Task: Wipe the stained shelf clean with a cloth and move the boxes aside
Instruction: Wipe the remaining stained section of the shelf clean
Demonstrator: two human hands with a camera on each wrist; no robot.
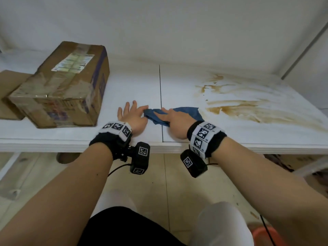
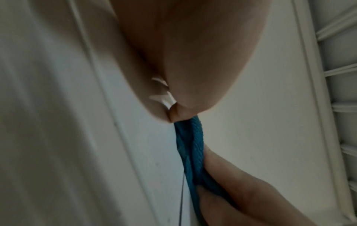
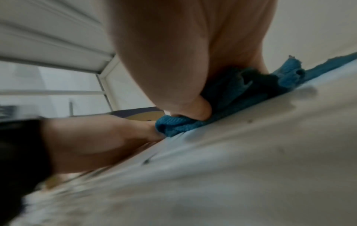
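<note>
Both hands are sitting on the white shelf (image 1: 230,137) right now, near its front edge. The blue cloth (image 1: 186,112) is lying bunched between them, straddling the thin dark seam that divides the shelf boards. The right hand (image 1: 174,119) is lying over the cloth, and the right wrist view is showing its thumb tucked into the folds, gripping it. The left hand (image 1: 133,115) is resting palm down just beside it, its other fingers spread loosely on the shelf, while its thumb and forefinger are pinching the cloth's left end; the left wrist view is showing that pinch close up.

Off to the right, the brown stain (image 1: 248,105) is streaking across the shelf, its nearest smear lying just beside the cloth's right edge. On the left, a taped cardboard box (image 1: 63,86) is standing on the shelf, near the left hand but apart from it, and a second box (image 1: 8,96) is peeking out from behind it at the frame's edge.
</note>
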